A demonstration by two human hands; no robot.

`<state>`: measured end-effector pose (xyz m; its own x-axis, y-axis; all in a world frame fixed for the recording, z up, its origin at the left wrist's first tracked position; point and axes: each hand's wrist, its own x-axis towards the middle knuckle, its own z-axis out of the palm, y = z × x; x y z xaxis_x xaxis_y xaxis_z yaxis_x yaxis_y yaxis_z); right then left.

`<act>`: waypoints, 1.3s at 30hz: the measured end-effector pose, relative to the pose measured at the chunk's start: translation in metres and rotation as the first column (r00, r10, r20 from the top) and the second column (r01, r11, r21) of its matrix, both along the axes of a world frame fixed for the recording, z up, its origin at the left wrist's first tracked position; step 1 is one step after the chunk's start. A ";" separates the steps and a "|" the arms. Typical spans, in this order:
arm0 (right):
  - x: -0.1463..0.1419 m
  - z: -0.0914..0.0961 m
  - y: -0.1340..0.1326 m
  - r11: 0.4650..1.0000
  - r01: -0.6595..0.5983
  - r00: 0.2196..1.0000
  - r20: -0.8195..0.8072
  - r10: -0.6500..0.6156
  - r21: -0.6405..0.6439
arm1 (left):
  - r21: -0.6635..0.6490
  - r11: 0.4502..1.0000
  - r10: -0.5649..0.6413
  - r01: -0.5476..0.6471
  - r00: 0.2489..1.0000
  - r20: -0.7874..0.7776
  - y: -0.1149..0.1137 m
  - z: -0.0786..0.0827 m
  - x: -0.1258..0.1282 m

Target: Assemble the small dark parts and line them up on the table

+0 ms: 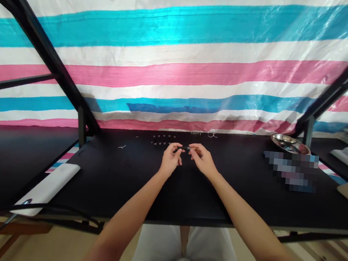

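Note:
Both my hands meet over the middle of a black table [119,182]. My left hand [170,159] and my right hand [201,157] each pinch one end of a small dark rod-like part [185,148] held between them, just above the tabletop. Behind the hands, a row of several small dark parts [162,140] lies on the table, and a second short row of small dark pieces [195,133] lies further back. The pinched part is too small to name.
A round metal dish [289,143] stands at the back right by a black frame post [308,131]. A white flat device [47,188] with a cable lies at the left front edge. A striped pink, blue and white tarp [180,65] hangs behind. Small white scraps [122,146] lie on the table.

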<state>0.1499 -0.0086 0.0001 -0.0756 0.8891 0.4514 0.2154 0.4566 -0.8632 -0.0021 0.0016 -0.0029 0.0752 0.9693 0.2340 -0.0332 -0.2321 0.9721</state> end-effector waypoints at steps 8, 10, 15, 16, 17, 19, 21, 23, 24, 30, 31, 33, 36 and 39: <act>-0.012 0.002 0.001 0.978 -0.066 0.947 -0.322 -0.001 -0.196 | 0.007 0.999 -0.051 0.051 0.998 0.025 -0.003 0.002 0.003; -0.011 0.004 0.000 0.975 -0.075 0.940 -0.340 -0.001 -0.211 | 0.004 0.999 -0.054 0.054 0.998 0.022 -0.004 0.002 0.003; -0.005 0.007 0.002 0.976 -0.047 0.920 -0.390 -0.042 -0.214 | -0.005 1.000 -0.029 0.029 0.999 0.027 -0.001 0.000 0.001; -0.002 0.008 0.003 0.977 -0.030 0.915 -0.399 -0.058 -0.210 | -0.011 1.000 -0.012 0.013 0.999 0.031 0.000 -0.001 0.001; 0.000 0.008 0.004 0.979 -0.005 0.910 -0.407 -0.080 -0.204 | -0.017 1.000 0.006 -0.005 0.999 0.036 0.001 -0.002 0.000; 0.004 0.009 0.007 0.982 0.056 0.898 -0.422 -0.129 -0.181 | -0.030 0.999 0.037 -0.036 0.998 0.047 0.003 -0.003 -0.001; 0.006 0.010 0.008 0.984 0.095 0.893 -0.423 -0.153 -0.154 | -0.047 0.998 0.050 -0.048 0.998 0.047 0.004 -0.003 -0.001; 0.006 0.009 0.008 0.988 0.070 0.909 -0.400 -0.119 -0.135 | -0.066 0.997 0.032 -0.030 0.999 0.029 0.003 -0.002 0.000; 0.005 0.008 0.008 0.990 0.036 0.923 -0.376 -0.084 -0.133 | -0.073 0.997 0.014 -0.012 1.000 0.018 0.002 -0.002 0.001; -0.001 0.000 0.006 0.970 -0.116 0.991 -0.095 0.097 -0.214 | -0.068 0.996 -0.064 0.061 0.998 -0.031 -0.004 0.001 0.002; -0.001 -0.001 0.006 0.967 -0.123 0.992 -0.049 0.115 -0.225 | -0.067 0.996 -0.060 0.058 0.998 -0.028 -0.004 0.001 0.002; -0.001 -0.004 0.005 0.966 -0.129 0.990 0.020 0.137 -0.225 | -0.068 0.996 -0.059 0.058 0.998 -0.019 -0.003 0.000 0.001; 0.000 -0.006 0.004 0.976 -0.120 0.984 0.107 0.141 -0.181 | -0.073 0.995 -0.063 0.062 0.998 -0.011 -0.002 0.000 0.000; 0.001 -0.007 0.003 0.992 -0.081 0.976 0.194 0.098 -0.095 | -0.087 0.994 -0.074 0.073 0.997 -0.016 -0.003 0.001 0.001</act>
